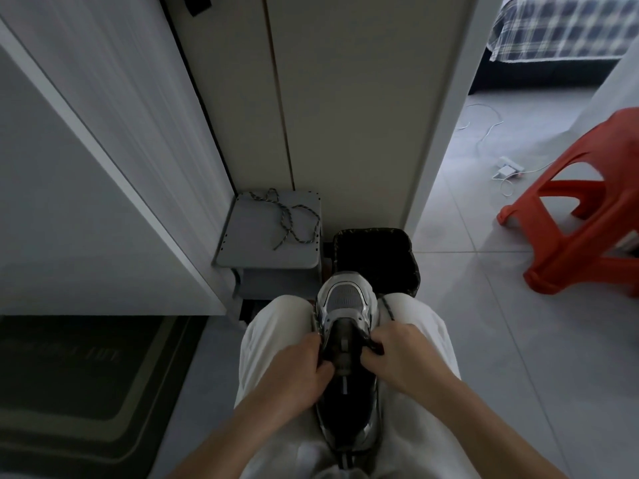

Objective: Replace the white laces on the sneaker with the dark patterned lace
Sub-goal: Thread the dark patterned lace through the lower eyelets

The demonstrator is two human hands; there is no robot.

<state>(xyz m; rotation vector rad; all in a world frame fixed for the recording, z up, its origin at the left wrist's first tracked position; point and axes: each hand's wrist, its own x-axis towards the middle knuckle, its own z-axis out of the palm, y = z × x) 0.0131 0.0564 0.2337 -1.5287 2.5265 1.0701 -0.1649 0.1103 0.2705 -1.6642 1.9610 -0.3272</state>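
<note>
Left grip (304,361), right grip (397,350) pinch dark patterned cord lace (389,309) at the silver mesh sneaker (345,295). We may skip eyelets — dim light.

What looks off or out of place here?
Nothing spilled or damaged. Loose white cables and a power strip sprawl on the floor by the red stool; a dark patterned lace lies tangled on the grey stool, away from the sneaker between the knees.

Dim light. I note grey floor tiles (484,340), red plastic stool (581,250) at right, plaid bed (567,25) upper right, dark mat (86,392) lower left, white wall panels (345,115) centre top, black bin (377,257) below.
</note>
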